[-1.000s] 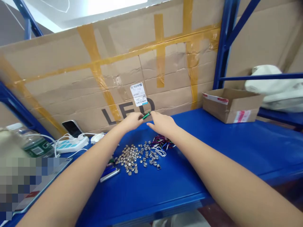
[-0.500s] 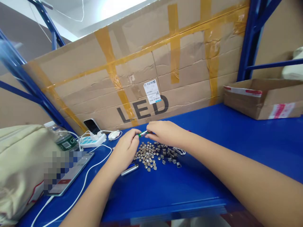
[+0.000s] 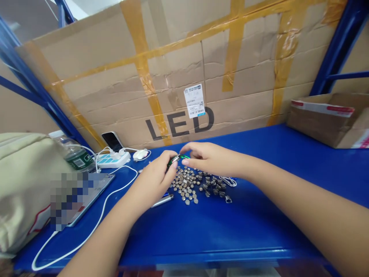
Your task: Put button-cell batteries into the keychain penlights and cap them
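A small green and silver metal cylinder (image 3: 175, 161) sits in my left hand (image 3: 152, 179), which is curled around it. My right hand (image 3: 209, 157) is just to its right, with the thumb and fingers apart around its right end. Directly below my hands lies a pile of several small silver button cells (image 3: 186, 184) on the blue shelf top (image 3: 253, 227). A slim silver and blue tube (image 3: 162, 201) lies close under my left wrist. Part of the pile is hidden by my hands.
A white power strip (image 3: 111, 161) with cables, a phone (image 3: 112, 141) and a water bottle (image 3: 75, 157) stand at the back left. A beige bag (image 3: 23, 181) and a pixelated device (image 3: 80, 196) lie left. A cardboard box (image 3: 325, 121) stands at the right.
My hands have come down from above the far shelf edge to just over the button cells. The view has tilted and shifted, and the green cylinder stays between my hands.
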The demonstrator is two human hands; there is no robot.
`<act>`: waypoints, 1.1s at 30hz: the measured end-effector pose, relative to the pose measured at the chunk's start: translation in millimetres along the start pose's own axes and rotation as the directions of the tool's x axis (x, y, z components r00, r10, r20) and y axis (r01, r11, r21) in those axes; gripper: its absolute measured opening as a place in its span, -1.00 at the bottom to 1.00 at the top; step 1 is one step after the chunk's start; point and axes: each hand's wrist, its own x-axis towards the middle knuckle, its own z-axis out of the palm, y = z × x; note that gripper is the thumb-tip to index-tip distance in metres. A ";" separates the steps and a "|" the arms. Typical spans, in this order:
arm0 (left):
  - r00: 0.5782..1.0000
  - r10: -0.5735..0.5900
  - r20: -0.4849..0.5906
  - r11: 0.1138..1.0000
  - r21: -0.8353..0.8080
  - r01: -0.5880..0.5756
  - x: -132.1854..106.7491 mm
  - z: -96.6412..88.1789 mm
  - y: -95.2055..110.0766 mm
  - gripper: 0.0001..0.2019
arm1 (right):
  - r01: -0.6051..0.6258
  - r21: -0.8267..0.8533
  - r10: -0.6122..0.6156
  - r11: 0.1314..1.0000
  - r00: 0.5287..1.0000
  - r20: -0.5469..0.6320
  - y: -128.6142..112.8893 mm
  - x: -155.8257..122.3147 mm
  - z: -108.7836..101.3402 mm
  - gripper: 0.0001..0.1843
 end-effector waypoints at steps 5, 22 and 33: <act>1.000 0.026 -0.004 0.999 -0.022 -0.026 -0.2 5.5 2.2 -0.73 | -0.033 0.073 0.026 0.997 0.995 0.091 -6.0 -1.9 1.2 -0.69; 0.980 0.179 -0.083 0.981 -0.057 -0.184 0.2 5.3 1.8 -0.74 | -0.001 0.208 -0.029 0.978 0.989 0.142 3.8 2.4 11.1 -0.76; 0.982 0.175 -0.074 0.985 0.020 -0.174 2.9 9.2 -1.4 -0.70 | 0.056 -0.305 -0.053 0.951 0.998 0.017 0.1 2.2 0.0 -0.68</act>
